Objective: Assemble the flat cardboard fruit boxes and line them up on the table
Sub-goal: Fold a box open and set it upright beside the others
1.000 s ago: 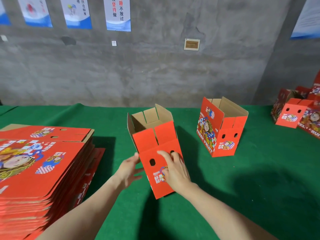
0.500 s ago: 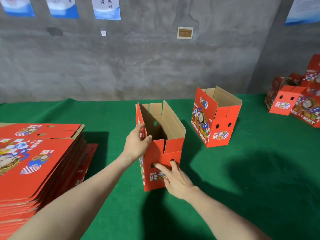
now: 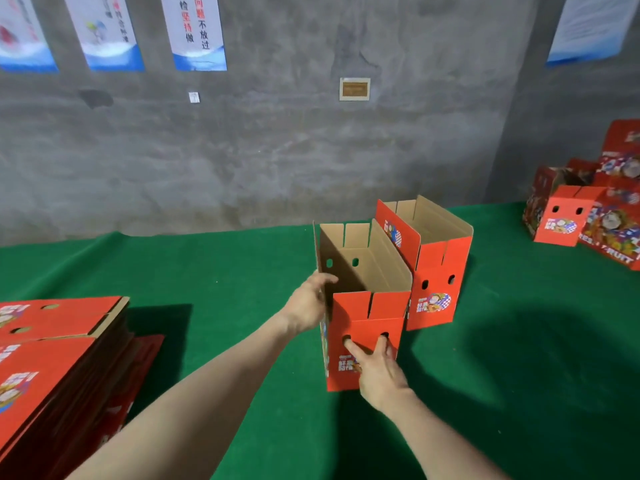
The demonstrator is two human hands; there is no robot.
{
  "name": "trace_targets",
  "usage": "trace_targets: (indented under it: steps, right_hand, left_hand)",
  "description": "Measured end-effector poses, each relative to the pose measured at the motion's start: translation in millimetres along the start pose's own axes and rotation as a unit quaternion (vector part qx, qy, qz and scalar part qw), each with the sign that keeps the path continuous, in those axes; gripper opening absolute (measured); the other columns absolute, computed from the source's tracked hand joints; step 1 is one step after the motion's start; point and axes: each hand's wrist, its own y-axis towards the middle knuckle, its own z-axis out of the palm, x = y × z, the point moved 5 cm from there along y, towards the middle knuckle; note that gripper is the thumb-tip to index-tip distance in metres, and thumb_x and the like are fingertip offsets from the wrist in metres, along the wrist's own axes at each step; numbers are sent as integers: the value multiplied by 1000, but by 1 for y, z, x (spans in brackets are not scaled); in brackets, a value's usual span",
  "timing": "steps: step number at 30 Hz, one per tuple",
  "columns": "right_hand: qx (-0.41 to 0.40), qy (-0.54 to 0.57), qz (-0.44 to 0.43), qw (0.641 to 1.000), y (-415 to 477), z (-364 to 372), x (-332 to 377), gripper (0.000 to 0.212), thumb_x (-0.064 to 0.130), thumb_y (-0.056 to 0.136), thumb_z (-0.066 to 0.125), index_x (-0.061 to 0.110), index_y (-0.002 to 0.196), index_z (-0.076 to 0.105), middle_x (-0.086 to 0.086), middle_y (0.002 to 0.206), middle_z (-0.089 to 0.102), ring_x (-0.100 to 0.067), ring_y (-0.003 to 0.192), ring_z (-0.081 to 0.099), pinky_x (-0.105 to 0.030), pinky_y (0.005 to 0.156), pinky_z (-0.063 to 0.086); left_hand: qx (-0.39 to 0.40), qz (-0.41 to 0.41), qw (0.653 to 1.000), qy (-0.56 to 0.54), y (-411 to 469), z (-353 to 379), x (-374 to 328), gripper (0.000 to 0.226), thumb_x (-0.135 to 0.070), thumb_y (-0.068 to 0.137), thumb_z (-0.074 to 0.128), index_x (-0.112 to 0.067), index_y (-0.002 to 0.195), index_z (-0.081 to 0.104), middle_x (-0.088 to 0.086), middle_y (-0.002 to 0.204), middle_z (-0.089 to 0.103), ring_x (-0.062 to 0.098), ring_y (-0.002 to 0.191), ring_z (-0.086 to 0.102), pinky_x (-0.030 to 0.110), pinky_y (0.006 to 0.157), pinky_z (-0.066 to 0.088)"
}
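Concrete wall [image 3: 311, 150] with posters [image 3: 197, 29] backs the green surface [image 3: 207, 271]. The open box [image 3: 367, 317] stands upright mid-surface, its right wall just beside a finished box [image 3: 436, 271]; contact cannot be confirmed. The left grip [image 3: 310, 301] holds the open box's left wall at the near corner, thumb over the rim, apparently to steady it. The right grip [image 3: 377, 372] is spread, fingertips [image 3: 349, 346] pressed on the near end panel at its two holes, probably to slide the box into line. Flat blanks [image 3: 52, 341] lie stacked at left.
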Motion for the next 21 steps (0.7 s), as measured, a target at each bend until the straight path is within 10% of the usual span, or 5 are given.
trace_targets:
  steps: [2,5,21]
  right_hand:
    - [6,-6,13,1000,21,-11,-20,79,6,89,49,48,147,15,-24,144,10,-39,134,22,-39,107,37]
    - [24,-30,38,999,48,-22,-45,80,12,88,54,48,147,14,-25,144,10,-41,136,17,-41,109,36]
    - [34,-120,79,989,155,-30,-113,88,23,87,58,48,148,-1,-26,156,-9,-53,141,-2,-60,114,11]
  left_hand:
    - [56,28,997,45,21,24,-16,51,10,92,36,-5,141,42,16,153,26,27,143,25,16,109,20]
    - [107,25,990,87,51,54,-27,57,4,94,37,-7,148,27,12,160,2,19,148,4,22,117,5]
    - [97,70,972,201,157,100,-45,79,1,84,44,-19,153,9,-3,157,-25,26,146,15,37,116,26]
